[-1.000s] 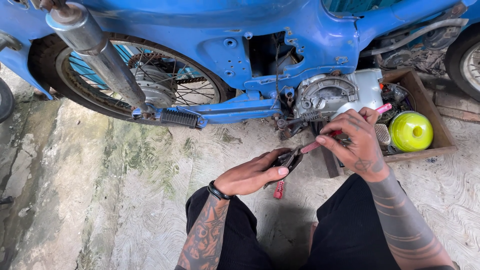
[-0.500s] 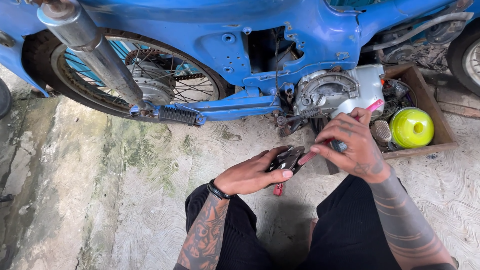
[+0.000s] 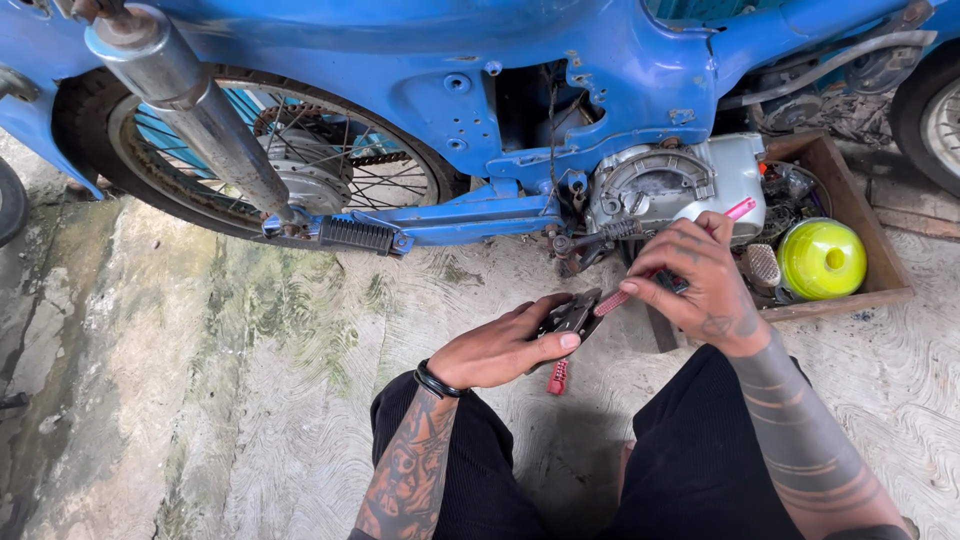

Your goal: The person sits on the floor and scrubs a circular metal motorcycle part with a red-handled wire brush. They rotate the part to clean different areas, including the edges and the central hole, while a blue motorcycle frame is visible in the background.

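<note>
Fingers of left hand (image 3: 505, 348) clamp a dark metal part (image 3: 570, 318). Right hand (image 3: 695, 282) grips pink brush (image 3: 668, 270), bristles touching part. Both above concrete floor (image 3: 250, 380) beside blue motorcycle (image 3: 520, 90).

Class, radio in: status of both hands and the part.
Left hand grips dark metal part. Right hand holds pink brush against it. Nothing between them.

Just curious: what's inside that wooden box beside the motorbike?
In the wooden box lie a yellow-green round lid and dark metal parts. The right hand covers its near-left corner.
</note>
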